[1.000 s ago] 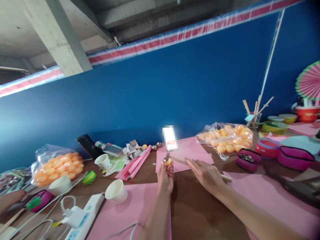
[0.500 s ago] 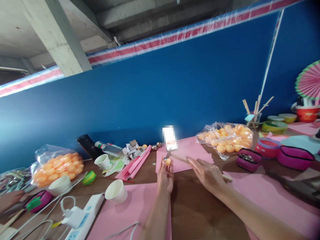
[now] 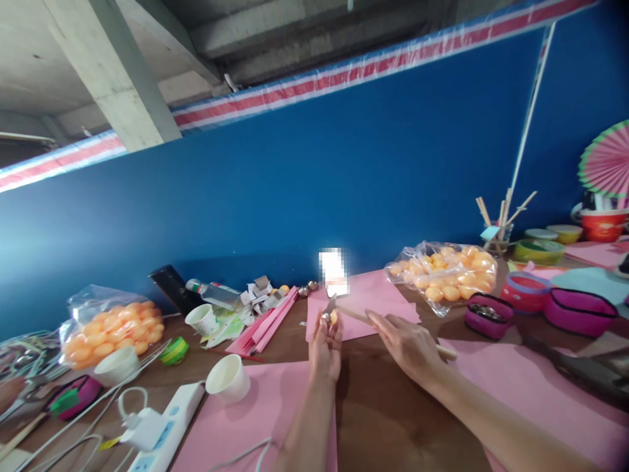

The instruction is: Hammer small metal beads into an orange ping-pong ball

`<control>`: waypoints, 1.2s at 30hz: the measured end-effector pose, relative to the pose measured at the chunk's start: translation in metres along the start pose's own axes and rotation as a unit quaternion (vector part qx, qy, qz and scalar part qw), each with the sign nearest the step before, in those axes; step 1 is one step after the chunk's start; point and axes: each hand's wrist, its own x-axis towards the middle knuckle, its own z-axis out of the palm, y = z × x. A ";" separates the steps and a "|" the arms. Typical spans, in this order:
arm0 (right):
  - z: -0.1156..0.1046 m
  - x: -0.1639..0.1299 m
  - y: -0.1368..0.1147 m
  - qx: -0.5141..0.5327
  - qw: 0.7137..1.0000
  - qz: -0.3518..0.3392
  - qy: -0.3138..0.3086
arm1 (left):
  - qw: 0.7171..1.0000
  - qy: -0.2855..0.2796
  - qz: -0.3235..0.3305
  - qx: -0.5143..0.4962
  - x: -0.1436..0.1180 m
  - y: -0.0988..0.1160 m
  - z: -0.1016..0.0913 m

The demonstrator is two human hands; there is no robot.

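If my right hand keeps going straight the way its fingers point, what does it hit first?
Probably the small orange ball pinched in the left hand: the right hand points up-left along the wooden stick toward it. Depth is unclear.

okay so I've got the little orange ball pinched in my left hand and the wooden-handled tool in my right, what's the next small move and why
Probably press the tool's metal tip a little further into the orange ball. The left hand pinches the ball upright, the right hand holds the wooden handle, and the tip already sits against the ball's top.
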 end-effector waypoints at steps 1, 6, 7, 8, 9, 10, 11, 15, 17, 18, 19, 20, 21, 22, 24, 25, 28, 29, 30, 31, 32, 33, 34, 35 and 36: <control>0.000 0.000 0.000 0.001 1.000 0.000 -0.001 | 1.000 0.000 -0.003 -0.001 0.000 0.000 0.000; 0.000 0.000 -0.001 -0.005 1.000 0.000 -0.013 | 1.000 -0.001 0.006 -0.003 0.001 0.001 0.000; -0.001 0.000 -0.001 -0.002 1.000 0.000 -0.012 | 1.000 -0.002 0.006 -0.004 0.000 0.001 0.000; -0.001 0.000 -0.001 0.001 1.000 0.001 -0.010 | 1.000 -0.002 0.005 -0.006 0.000 0.001 0.001; -0.001 0.000 -0.001 0.004 1.000 0.002 -0.008 | 1.000 0.001 0.003 -0.008 0.000 0.001 0.001; 0.000 0.000 0.000 0.005 1.000 0.004 -0.006 | 1.000 0.005 0.001 -0.007 0.000 0.002 0.001; 0.000 0.000 0.000 0.006 1.000 0.006 -0.004 | 1.000 0.010 -0.004 -0.006 -0.001 0.002 0.001; 0.000 0.000 0.001 0.007 1.000 0.011 0.001 | 1.000 0.020 -0.020 0.005 -0.002 0.002 0.001; -0.001 0.001 0.000 0.009 1.000 0.010 -0.002 | 1.000 0.021 -0.020 0.009 -0.001 0.002 0.001; -0.001 0.001 0.000 0.010 1.000 0.010 -0.004 | 1.000 0.025 -0.016 0.009 -0.001 0.002 0.001; -0.002 0.001 0.000 0.010 1.000 0.011 -0.006 | 0.999 0.030 -0.012 0.008 0.000 0.001 0.001; -0.003 0.001 0.000 0.010 1.000 0.012 -0.008 | 0.999 0.035 -0.008 0.005 0.000 0.001 0.001; -0.003 0.001 0.000 0.011 1.000 0.012 -0.010 | 0.999 0.040 -0.005 0.002 0.001 0.001 0.001; -0.004 0.001 0.000 0.012 1.000 0.011 -0.012 | 0.999 0.042 -0.005 0.000 0.002 0.000 0.001; -0.003 0.000 0.000 0.010 1.000 0.009 -0.015 | 0.999 0.043 -0.004 0.000 0.003 -0.001 0.000; -0.002 0.000 0.000 0.008 1.000 0.007 -0.017 | 0.999 0.045 0.000 0.002 0.003 -0.001 0.000; -0.001 0.000 0.000 0.003 1.000 0.005 -0.020 | 0.998 0.055 0.011 0.015 0.003 -0.002 -0.001; 0.000 0.000 0.000 0.007 1.000 0.004 -0.019 | 0.998 0.056 0.013 0.020 0.003 -0.002 -0.001; 0.000 0.000 0.000 0.012 1.000 0.005 -0.015 | 0.998 0.053 0.013 0.024 0.002 -0.002 0.000; 0.000 0.000 0.000 0.017 1.000 0.007 -0.012 | 0.998 0.047 0.015 0.026 0.002 -0.002 0.001; -0.001 0.000 0.000 0.020 1.000 0.008 -0.010 | 0.999 0.042 0.018 0.026 0.001 -0.001 0.001; -0.001 0.000 0.000 0.020 1.000 0.009 -0.011 | 0.999 0.039 0.021 0.027 0.000 -0.001 0.002; -0.001 0.000 -0.001 0.018 1.000 0.009 -0.014 | 0.999 0.038 0.022 0.030 0.000 0.000 0.002; -0.001 0.000 -0.001 0.015 1.000 0.006 -0.019 | 0.998 0.039 0.022 0.034 -0.001 0.000 0.002; 0.000 0.000 -0.001 0.012 1.000 0.003 -0.023 | 0.998 0.042 0.021 0.039 -0.001 0.000 0.002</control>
